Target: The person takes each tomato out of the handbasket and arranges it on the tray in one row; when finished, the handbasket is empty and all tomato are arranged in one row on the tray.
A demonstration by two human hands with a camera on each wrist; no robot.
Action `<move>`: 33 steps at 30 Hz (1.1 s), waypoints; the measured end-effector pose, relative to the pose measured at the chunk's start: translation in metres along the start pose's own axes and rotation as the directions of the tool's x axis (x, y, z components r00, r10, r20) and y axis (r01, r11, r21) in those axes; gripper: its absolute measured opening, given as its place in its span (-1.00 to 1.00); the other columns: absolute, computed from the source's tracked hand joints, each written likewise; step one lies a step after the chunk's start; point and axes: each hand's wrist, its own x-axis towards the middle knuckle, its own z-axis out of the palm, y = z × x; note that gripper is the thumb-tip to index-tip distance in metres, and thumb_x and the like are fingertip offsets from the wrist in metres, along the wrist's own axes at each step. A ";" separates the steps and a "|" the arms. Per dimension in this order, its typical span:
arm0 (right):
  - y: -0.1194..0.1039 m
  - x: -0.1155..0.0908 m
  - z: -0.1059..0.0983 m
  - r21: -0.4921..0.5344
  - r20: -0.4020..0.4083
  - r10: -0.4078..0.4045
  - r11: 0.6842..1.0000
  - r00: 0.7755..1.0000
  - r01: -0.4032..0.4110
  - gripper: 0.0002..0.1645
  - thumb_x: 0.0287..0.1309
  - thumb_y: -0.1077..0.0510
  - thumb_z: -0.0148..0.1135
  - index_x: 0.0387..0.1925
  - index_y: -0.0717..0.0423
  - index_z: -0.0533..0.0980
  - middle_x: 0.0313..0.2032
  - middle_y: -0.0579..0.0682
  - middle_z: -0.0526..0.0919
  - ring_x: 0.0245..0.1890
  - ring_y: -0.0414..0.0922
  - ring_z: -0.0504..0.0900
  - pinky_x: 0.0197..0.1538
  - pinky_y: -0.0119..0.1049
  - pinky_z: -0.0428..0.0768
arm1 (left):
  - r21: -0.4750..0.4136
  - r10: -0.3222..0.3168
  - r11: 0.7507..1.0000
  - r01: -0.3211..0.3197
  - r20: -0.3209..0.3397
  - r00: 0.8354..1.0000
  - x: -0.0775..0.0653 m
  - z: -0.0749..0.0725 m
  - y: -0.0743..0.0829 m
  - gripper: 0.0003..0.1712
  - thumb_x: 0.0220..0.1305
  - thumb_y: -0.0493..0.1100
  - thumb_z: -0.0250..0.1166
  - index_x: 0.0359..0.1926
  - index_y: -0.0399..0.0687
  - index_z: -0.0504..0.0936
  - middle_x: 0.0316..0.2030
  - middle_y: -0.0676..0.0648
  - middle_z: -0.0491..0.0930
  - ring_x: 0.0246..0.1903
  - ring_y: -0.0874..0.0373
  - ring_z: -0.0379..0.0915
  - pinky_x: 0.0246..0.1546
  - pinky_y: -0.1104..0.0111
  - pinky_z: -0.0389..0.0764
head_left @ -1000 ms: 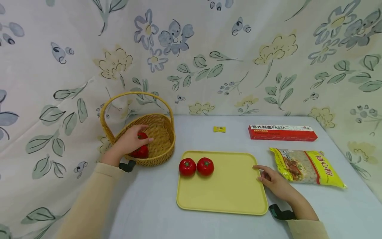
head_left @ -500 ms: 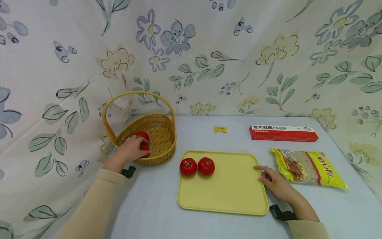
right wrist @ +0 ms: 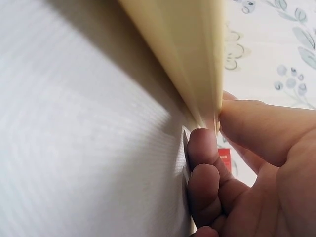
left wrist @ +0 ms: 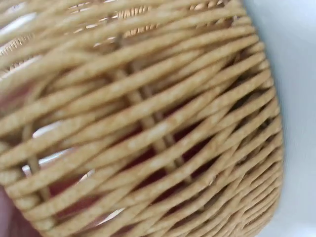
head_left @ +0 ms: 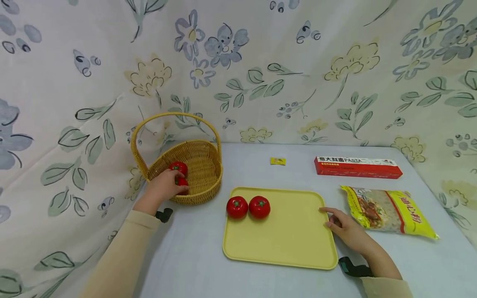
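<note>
My left hand [head_left: 162, 188] reaches over the near-left rim of a wicker basket [head_left: 204, 167] and grips a red tomato [head_left: 181, 182] inside, thumb and fingers on either side. A second tomato [head_left: 179, 167] lies just behind it. The left wrist view is filled by the basket's weave [left wrist: 163, 118], red showing through the gaps. My right hand [head_left: 348, 231] pinches the right edge of a yellow tray [head_left: 279, 244]; in the right wrist view the thumb is at the tray's rim [right wrist: 197, 64] and the fingertips are by its underside. Two tomatoes [head_left: 237, 207] [head_left: 259, 207] sit side by side at the tray's back left.
Behind the tray lie a small yellow packet [head_left: 278, 161] and a red pasta box [head_left: 357, 167]. A yellow noodle bag [head_left: 389, 211] lies right of the tray, close to my right hand. The basket's tall handle [head_left: 175, 114] arches over it. A floral cloth [head_left: 283, 82] hangs behind the table.
My left hand has lowered inside the basket from above both tomatoes onto the nearer one, uncovering the farther one. My right hand has stayed at the tray's edge. The head view has shifted slightly.
</note>
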 end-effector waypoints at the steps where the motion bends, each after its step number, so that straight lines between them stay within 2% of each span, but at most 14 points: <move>1: 0.000 0.000 0.000 0.002 0.001 0.001 1.000 1.000 -0.001 -0.40 0.50 0.18 0.24 0.46 0.18 0.36 -0.28 0.06 0.39 -0.32 -0.08 0.38 -0.35 -0.34 0.38 | -0.005 0.001 1.000 -0.001 -0.009 1.000 0.000 0.000 0.001 -0.35 0.33 0.10 0.48 0.23 -0.27 0.62 0.14 -0.38 0.56 0.09 -0.27 0.54 0.10 -0.14 0.58; 7: 0.000 -0.001 0.000 0.009 -0.009 -0.020 1.000 1.000 0.020 -0.42 0.49 0.20 0.24 0.44 0.20 0.37 -0.30 0.06 0.39 -0.34 -0.09 0.37 -0.36 -0.34 0.37 | -0.037 0.002 0.999 -0.005 -0.092 0.996 -0.005 -0.003 0.016 -0.33 0.33 0.10 0.47 0.28 -0.24 0.59 0.12 -0.33 0.61 0.04 -0.23 0.58 0.04 -0.13 0.63; 10: 0.001 -0.002 0.000 0.009 -0.011 -0.024 1.000 1.000 0.024 -0.42 0.49 0.20 0.24 0.44 0.21 0.37 -0.30 0.06 0.39 -0.35 -0.10 0.37 -0.36 -0.34 0.37 | -0.053 0.010 0.998 -0.017 -0.127 0.992 -0.010 -0.009 0.033 -0.32 0.34 0.09 0.47 0.28 -0.26 0.56 0.03 -0.31 0.67 -0.07 -0.19 0.63 -0.03 -0.07 0.67; 13: 0.002 -0.002 0.000 0.005 -0.010 -0.023 1.000 1.000 0.023 -0.42 0.49 0.19 0.24 0.44 0.20 0.37 -0.30 0.05 0.38 -0.34 -0.10 0.37 -0.35 -0.34 0.37 | -0.062 0.049 0.996 -0.060 -0.168 0.985 -0.018 -0.013 0.054 -0.34 0.33 0.07 0.48 0.25 -0.27 0.57 -0.03 -0.29 0.70 -0.11 -0.19 0.65 -0.05 -0.06 0.69; 16: 0.001 -0.002 -0.001 -0.001 -0.014 -0.026 1.000 1.000 0.026 -0.42 0.49 0.18 0.25 0.44 0.19 0.37 -0.29 0.05 0.38 -0.31 -0.09 0.38 -0.34 -0.34 0.38 | -0.036 0.139 0.988 -0.151 -0.236 0.962 -0.026 -0.015 0.077 -0.41 0.28 0.01 0.52 0.21 -0.21 0.64 -0.02 -0.24 0.72 -0.05 -0.21 0.64 0.07 -0.11 0.60; 20: 0.000 -0.001 -0.001 -0.003 -0.013 -0.025 1.000 1.000 0.025 -0.41 0.49 0.17 0.25 0.44 0.18 0.37 -0.29 0.05 0.38 -0.30 -0.08 0.38 -0.33 -0.34 0.38 | 0.012 0.262 0.962 -0.272 -0.305 0.916 -0.037 -0.013 0.107 -0.43 0.21 0.01 0.59 0.18 -0.08 0.71 0.10 -0.14 0.71 0.08 -0.18 0.58 0.09 -0.17 0.47; 23: -0.001 -0.002 -0.002 -0.004 -0.013 -0.021 1.000 1.000 0.021 -0.41 0.49 0.17 0.25 0.45 0.17 0.37 -0.29 0.05 0.38 -0.29 -0.07 0.39 -0.33 -0.34 0.38 | -0.029 0.325 0.937 -0.349 -0.301 0.896 -0.043 -0.012 0.131 -0.40 0.19 0.00 0.61 0.21 -0.06 0.70 0.23 -0.11 0.63 0.19 -0.16 0.51 0.17 -0.05 0.58; 26: -0.001 -0.002 -0.003 -0.006 -0.022 -0.026 1.000 0.999 0.025 -0.42 0.49 0.17 0.25 0.44 0.18 0.38 -0.29 0.05 0.39 -0.29 -0.07 0.39 -0.33 -0.33 0.39 | -0.103 0.373 0.905 -0.413 -0.277 0.886 -0.044 -0.009 0.153 -0.39 0.18 -0.05 0.63 0.23 -0.08 0.70 0.27 -0.14 0.55 0.24 -0.16 0.46 0.09 0.02 0.68; 29: 0.000 -0.001 -0.003 -0.003 -0.025 -0.031 1.000 0.999 0.030 -0.42 0.49 0.18 0.24 0.44 0.17 0.38 -0.29 0.05 0.39 -0.29 -0.06 0.39 -0.33 -0.34 0.39 | -0.178 0.396 0.880 -0.440 -0.236 0.887 -0.043 -0.003 0.172 -0.41 0.18 -0.07 0.63 0.22 -0.02 0.71 0.25 -0.11 0.52 0.23 -0.11 0.46 0.04 0.07 0.71; 33: 0.001 -0.001 -0.002 0.003 -0.020 -0.029 1.000 0.999 0.029 -0.42 0.48 0.18 0.25 0.44 0.17 0.38 -0.30 0.05 0.39 -0.28 -0.05 0.40 -0.32 -0.34 0.39 | -0.246 0.414 0.863 -0.441 -0.156 0.897 -0.044 0.011 0.195 -0.43 0.20 -0.04 0.62 0.23 0.11 0.71 0.25 -0.04 0.49 0.21 -0.03 0.47 0.01 0.08 0.73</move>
